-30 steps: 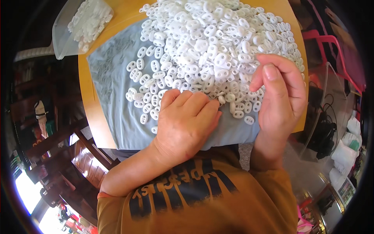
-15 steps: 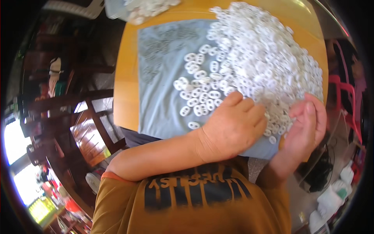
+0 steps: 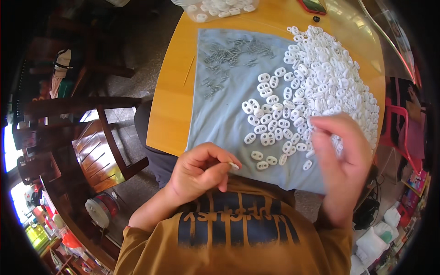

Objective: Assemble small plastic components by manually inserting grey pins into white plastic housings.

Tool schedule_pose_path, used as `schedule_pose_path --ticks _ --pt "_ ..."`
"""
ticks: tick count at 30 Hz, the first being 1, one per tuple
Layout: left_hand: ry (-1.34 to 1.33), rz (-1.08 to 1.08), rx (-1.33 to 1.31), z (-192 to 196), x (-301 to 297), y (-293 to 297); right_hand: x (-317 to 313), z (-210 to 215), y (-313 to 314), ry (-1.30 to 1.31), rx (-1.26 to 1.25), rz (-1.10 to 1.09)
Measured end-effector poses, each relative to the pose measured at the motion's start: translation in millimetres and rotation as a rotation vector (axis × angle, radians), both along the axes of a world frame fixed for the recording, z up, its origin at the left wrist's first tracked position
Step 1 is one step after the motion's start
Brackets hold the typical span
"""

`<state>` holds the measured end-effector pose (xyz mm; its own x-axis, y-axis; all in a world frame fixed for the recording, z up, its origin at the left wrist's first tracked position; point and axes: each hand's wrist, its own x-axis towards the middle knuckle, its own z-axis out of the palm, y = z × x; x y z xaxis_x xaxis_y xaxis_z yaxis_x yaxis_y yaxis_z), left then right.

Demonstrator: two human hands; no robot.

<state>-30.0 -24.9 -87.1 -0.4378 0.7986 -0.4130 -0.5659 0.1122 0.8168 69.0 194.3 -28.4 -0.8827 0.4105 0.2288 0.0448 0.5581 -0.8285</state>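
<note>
My left hand is closed at the near edge of the table, with thumb and fingertips pinching a small white plastic piece with holes. My right hand hovers over the near side of a big heap of oval two-hole white plastic pieces. Motion blurs its fingers, so whether they hold anything cannot be made out. Between the hands, several loose white pieces lie spread on a blue-grey cloth. Small thin grey metal parts, like springs, are scattered over the cloth's far left part.
A clear plastic tub of white pieces stands at the table's far edge. A thin stick lies left of the cloth on the yellow table. A red-edged phone rests at the far right. Wooden chairs stand on the left.
My left hand has drawn back left from the pile's near edge and now shows a pinched white piece. My right hand has moved left, over the pile's near side. The view has shifted.
</note>
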Motion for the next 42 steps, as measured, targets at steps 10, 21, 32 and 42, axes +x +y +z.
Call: schedule_pose_path --ticks 10,21,32,42 --pt "0.001 0.166 0.071 -14 -16 -20 -85 -35 -28 -0.173 0.720 0.426" --pt "-0.019 0.155 0.103 -18 -17 -22 -75 -40 -18 -0.347 0.760 0.465" --pt "-0.005 0.157 0.096 -17 -17 -19 -89 -49 -13 -0.208 0.738 0.465" --pt "-0.007 0.150 0.117 -20 -17 -21 -97 -40 -8 -0.179 0.723 0.399"
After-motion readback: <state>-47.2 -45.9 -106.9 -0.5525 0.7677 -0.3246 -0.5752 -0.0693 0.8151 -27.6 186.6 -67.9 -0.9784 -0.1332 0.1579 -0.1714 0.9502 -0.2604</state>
